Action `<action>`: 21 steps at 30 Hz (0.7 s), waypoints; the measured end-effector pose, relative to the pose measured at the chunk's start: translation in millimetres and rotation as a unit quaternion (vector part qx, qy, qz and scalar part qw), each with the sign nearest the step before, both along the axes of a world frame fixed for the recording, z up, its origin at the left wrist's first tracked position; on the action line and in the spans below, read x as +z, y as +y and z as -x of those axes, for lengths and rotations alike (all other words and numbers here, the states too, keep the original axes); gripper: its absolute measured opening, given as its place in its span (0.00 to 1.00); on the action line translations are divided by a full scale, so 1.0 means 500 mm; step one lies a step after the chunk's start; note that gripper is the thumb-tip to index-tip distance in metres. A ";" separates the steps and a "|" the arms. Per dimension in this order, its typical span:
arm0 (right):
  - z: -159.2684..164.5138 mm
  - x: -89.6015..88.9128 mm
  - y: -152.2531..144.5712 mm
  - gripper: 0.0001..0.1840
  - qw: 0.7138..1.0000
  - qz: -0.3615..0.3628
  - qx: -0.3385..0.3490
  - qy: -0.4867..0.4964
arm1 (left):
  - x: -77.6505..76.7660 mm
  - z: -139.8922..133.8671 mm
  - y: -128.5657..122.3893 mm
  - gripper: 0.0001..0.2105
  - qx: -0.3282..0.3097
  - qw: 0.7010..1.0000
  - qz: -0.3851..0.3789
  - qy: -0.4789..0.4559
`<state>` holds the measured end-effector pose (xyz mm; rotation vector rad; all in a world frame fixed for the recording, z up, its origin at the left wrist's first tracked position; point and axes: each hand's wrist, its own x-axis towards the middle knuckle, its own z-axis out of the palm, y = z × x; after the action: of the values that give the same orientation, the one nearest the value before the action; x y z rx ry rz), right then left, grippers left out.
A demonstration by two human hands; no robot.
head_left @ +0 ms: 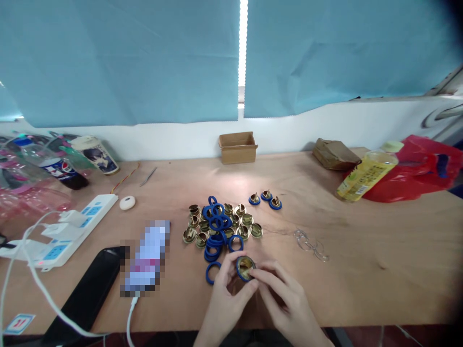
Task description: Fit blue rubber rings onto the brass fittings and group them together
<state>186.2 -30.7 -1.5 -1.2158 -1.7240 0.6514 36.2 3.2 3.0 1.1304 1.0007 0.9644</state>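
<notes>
Between my two hands is a round brass-coloured metal piece (245, 268) with a blue ring around its edge. My left hand (229, 284) pinches its left side between thumb and fingers. My right hand (282, 291) has its fingertips pressed on the right side of the same piece. Just beyond my hands lies a pile of blue rings (217, 221) mixed with several loose brass pieces (201, 239). One blue ring (212, 273) lies flat beside my left hand. Farther back, three brass pieces fitted with blue rings (275, 203) stand apart from the pile.
A phone (148, 258) on a cable, a black case (90, 289) and a white power strip (79, 226) lie left. Bottles (65, 171) stand back left. A cardboard box (238, 148) sits at the wall. Right are thin wire loops (311, 245), a yellow-labelled bottle (367, 176) and a red bag (415, 168).
</notes>
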 end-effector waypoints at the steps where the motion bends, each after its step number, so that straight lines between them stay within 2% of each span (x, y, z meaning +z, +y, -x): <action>1: -0.005 0.003 0.001 0.13 1.000 0.012 -0.022 -0.001 | 0.001 0.000 0.000 0.19 0.005 1.000 0.000 0.005; 3: -0.025 0.005 0.006 0.11 0.993 0.041 -0.112 -0.010 | 0.000 -0.001 0.000 0.18 0.015 1.000 0.001 0.017; 6: -0.089 -0.005 0.024 0.14 0.952 0.085 -0.286 -0.072 | -0.004 -0.002 -0.001 0.17 0.017 0.999 -0.007 0.038; 7: -0.116 -0.011 0.032 0.15 0.937 0.087 -0.322 -0.105 | -0.006 -0.002 -0.001 0.17 0.014 0.999 -0.010 0.043; 9: -0.169 -0.023 0.049 0.15 0.917 0.078 -0.345 -0.183 | -0.010 -0.002 -0.002 0.17 0.003 0.999 -0.012 0.047; 11: -0.213 -0.032 0.064 0.16 0.908 0.070 -0.341 -0.231 | -0.014 -0.002 -0.002 0.17 -0.005 0.999 -0.012 0.045; 14: -0.252 -0.030 0.085 0.18 0.925 0.086 -0.285 -0.235 | -0.015 -0.003 -0.002 0.17 -0.010 0.999 -0.014 0.039; 18: -0.272 0.005 0.117 0.15 0.953 0.159 -0.148 -0.211 | -0.014 -0.005 -0.001 0.17 -0.001 0.999 -0.008 0.031; 21: -0.282 0.035 0.141 0.09 0.948 0.214 -0.076 -0.221 | -0.016 -0.005 -0.002 0.17 0.008 1.000 -0.013 0.026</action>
<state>327.0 39.6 16.3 -1.8970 -1.8780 0.7211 38.9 2.0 -5.1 1.1764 1.0431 0.9675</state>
